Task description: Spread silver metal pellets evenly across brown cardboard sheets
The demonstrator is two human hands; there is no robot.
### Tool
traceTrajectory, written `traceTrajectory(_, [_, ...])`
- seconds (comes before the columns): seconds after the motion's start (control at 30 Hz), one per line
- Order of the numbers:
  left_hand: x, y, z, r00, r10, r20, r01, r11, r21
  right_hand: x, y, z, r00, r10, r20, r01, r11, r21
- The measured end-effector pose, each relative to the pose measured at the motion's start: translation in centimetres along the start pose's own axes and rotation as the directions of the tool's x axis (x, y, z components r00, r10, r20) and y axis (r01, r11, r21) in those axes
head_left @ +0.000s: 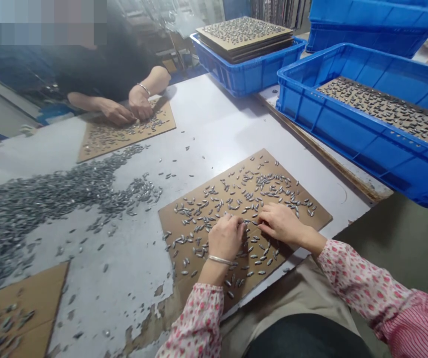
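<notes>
A cardboard sheet [199,271] lies on the table in front of me, scattered with many small grey metal pieces [262,272], spindle-shaped with pointed ends. Above its middle, my left hand [226,236] is closed, fingers curled down and thumb against them; its fingertips are partly hidden. Just to its right, my right hand [279,223] is closed too, thumb and fingers pinched low over the sheet. Between the two hands lie a few loose pieces, close to the fingertips. Whether either pinch holds a piece cannot be made out.
A large heap of the same pieces [50,199] spreads across the white table [195,112]. Opposite, a person's hands [140,103] work over another cardboard sheet [167,119]. Blue crates [311,112] with piece-covered boards stand rightward. Another sheet [46,298] lies lower left.
</notes>
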State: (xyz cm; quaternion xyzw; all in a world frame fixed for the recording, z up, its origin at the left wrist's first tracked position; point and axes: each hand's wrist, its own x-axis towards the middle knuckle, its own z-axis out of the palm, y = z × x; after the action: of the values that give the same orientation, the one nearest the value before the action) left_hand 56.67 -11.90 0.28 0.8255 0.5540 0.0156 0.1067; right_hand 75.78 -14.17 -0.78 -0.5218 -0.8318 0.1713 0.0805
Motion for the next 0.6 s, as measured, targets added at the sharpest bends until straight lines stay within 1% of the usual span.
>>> traceTrajectory(0.07, [0.1, -0.1, 0.3, 1.0, 0.0, 0.014, 0.0, 1.0, 0.006, 0.6, -0.2, 0.4, 0.998, 0.042, -0.045, -0.043, 0.999, -0.021])
traceTrajectory(0.13, [0.1, -0.3, 0.4, 1.0, 0.001, 0.029, -0.001, 1.0, 0.006, 1.1, -0.8, 0.4, 0.997, 0.056, -0.054, -0.06, 0.997, -0.058])
traceTrajectory(0.27, [-0.2, -0.8, 0.2, 0.998, -0.002, 0.056, 0.001, 1.0, 0.028, 1.1, -1.5, -0.4, 1.0, 0.029, 0.008, -0.028, 0.995, -0.098])
traceTrajectory(0.37, [-0.5, -1.0, 0.0, 0.998, -0.025, 0.054, 0.023, 0.999, 0.041, 0.6, -0.9, -0.7, 0.998, 0.001, 0.065, 0.003, 0.998, -0.065])
traceTrajectory(0.43, [-0.6, -1.0, -0.1, 0.999, -0.034, 0.038, 0.033, 0.999, 0.026, 0.4, -0.3, -0.6, 0.998, -0.005, 0.07, 0.008, 0.999, -0.045])
traceTrajectory(0.5, [-0.7, -0.9, -0.2, 1.0, -0.022, 0.019, 0.022, 1.0, -0.003, 0.4, 0.2, -0.4, 0.998, 0.003, 0.06, -0.001, 0.999, -0.041])
traceTrajectory(0.6, [-0.7, -0.7, -0.3, 1.0, 0.027, 0.009, -0.027, 1.0, -0.014, 0.7, 0.4, -0.4, 0.998, 0.014, 0.065, -0.011, 0.999, -0.045])
